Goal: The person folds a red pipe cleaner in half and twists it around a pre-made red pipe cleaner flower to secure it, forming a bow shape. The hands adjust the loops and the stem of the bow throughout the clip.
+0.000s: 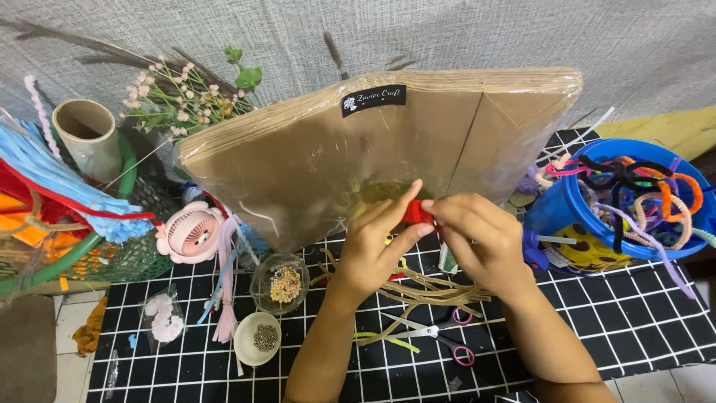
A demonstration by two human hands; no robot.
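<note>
Head view: my left hand (377,250) and right hand (477,239) have fingers clamped on a small red piece (415,213) above the counter's (634,313) middle; I judge I'm shaping it, needing a careful twist next.

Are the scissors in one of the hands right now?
No, the scissors lie on the grid cloth while both hands pinch a small red piece.

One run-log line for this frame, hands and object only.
left hand: pinching red piece | right hand: pinching same piece | position: above scissors on grid-pattern mat | behind: brown paper pack
</note>
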